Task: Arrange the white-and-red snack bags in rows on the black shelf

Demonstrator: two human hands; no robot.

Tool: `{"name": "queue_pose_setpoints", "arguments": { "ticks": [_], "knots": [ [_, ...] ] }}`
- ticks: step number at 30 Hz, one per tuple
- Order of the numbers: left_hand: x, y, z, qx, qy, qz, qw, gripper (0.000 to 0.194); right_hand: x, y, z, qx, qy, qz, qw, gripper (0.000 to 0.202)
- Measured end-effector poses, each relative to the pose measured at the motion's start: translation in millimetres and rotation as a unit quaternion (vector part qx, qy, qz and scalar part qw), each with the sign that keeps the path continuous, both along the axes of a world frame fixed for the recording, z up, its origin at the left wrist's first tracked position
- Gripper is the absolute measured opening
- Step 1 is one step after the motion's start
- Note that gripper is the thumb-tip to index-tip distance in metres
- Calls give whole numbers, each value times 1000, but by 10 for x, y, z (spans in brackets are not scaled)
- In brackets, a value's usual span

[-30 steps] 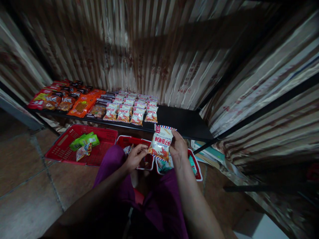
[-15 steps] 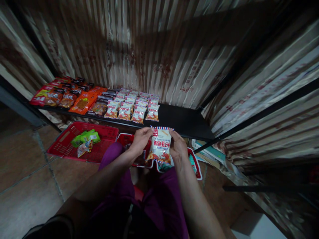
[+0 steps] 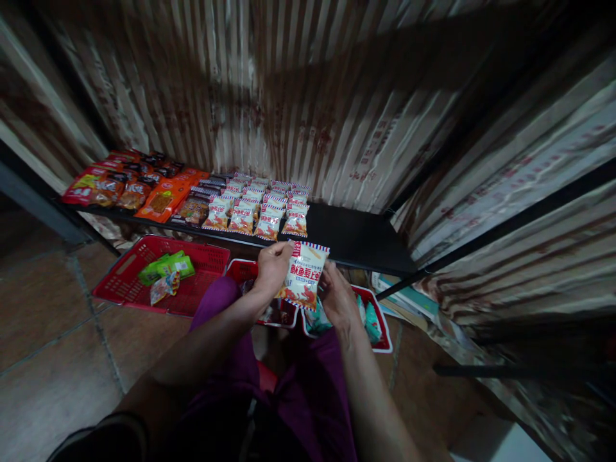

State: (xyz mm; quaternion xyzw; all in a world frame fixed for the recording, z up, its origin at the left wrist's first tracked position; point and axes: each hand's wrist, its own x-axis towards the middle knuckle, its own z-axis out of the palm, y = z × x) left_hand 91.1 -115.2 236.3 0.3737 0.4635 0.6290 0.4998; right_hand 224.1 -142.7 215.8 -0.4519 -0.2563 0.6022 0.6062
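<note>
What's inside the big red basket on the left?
Inside the big red basket are some green packets and a small colourful packet. The purple knee hides the near right corner, so anything there can't be seen.

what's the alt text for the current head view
A person's left hand pinches a white snack bag by its upper corner, right hand beside it. Behind, snack packets lie on a black shelf, with red baskets on the floor below.

A striped curtain [image 3: 283,96] hangs in folds; green packets [image 3: 166,266] lie in a long red basket [image 3: 210,262] standing on brown floor tiles [image 3: 52,333].
</note>
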Motion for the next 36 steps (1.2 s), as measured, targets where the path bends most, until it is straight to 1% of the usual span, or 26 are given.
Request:
{"name": "queue_pose_setpoints", "arguments": {
  "ticks": [3, 7, 10, 14, 18, 22, 24, 26, 29, 31, 36],
  "knots": [
    [8, 20, -4, 20, 1, 24, 1000, 25, -48, -136, -41, 11, 6, 44, 999, 41],
    [24, 38, -34, 25, 0, 42, 999, 26, -89, -274, -117, 5, 29, 68, 997, 40],
    [33, 40, -34, 25, 11, 61, 998, 27, -108, -328, -155, 4, 45, 82, 996, 46],
    [45, 22, -14, 22, 19, 68, 997, 28, -137, -340, -169, 12, 33, 64, 997, 51],
    [60, 20, -31, 19, 1, 58, 998, 27, -161, -329, -170, 10, 31, 40, 999, 50],
    [54, 52, -53, 19, -6, 70, 997, 24, -162, -329, -199, -3, 16, 0, 1000, 47],
    [41, 66, -39, 24, -2, 74, 997, 22, -154, -332, -233, -17, 1, -26, 1000, 44],
    [29, 77, -15, 31, -6, 65, 997, 22, -143, -334, -273, -20, -10, -44, 999, 43],
    [18, 103, 6, 25, -27, 51, 998, 22, -128, -343, -321, 0, -23, -39, 999, 46],
    [17, 135, -9, 15, -47, 42, 998, 23, -124, -351, -331, 9, -27, -31, 999, 47],
    [27, 225, -73, 15, -78, 9, 997, 23, -125, -369, -267, -16, 5, -38, 999, 42]
  ]
}}
